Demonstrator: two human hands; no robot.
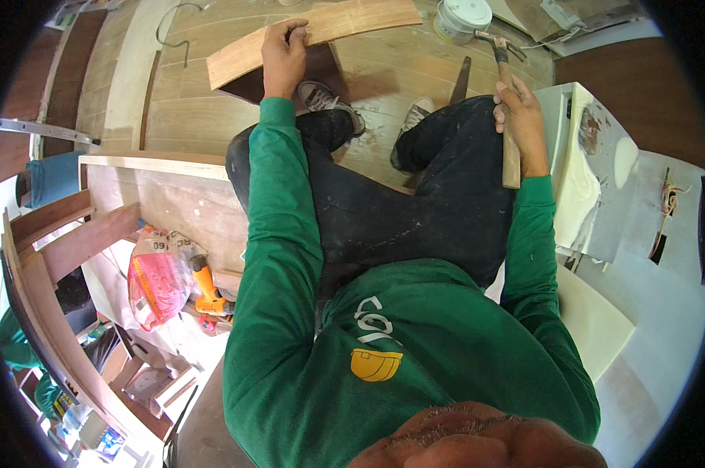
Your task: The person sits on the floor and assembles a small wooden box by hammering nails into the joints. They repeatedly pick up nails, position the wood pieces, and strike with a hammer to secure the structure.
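Observation:
My left hand (284,54) presses down on a long light-brown wooden plank (313,33) lying across the wood floor, fingers curled over its far edge. A darker board (251,84) shows beneath the plank. My right hand (520,117) grips the wooden handle of a claw hammer (508,109), whose metal head (497,40) points away from me, raised above my right knee. I am seated with both legs forward, shoes (333,101) resting on the floor just behind the plank.
A white round container (461,17) stands by the hammer head. White panels (586,164) lie to the right. On the left are a plywood sheet (173,195), curved wooden pieces (56,242), a pink plastic bag (157,285) and an orange power tool (208,292).

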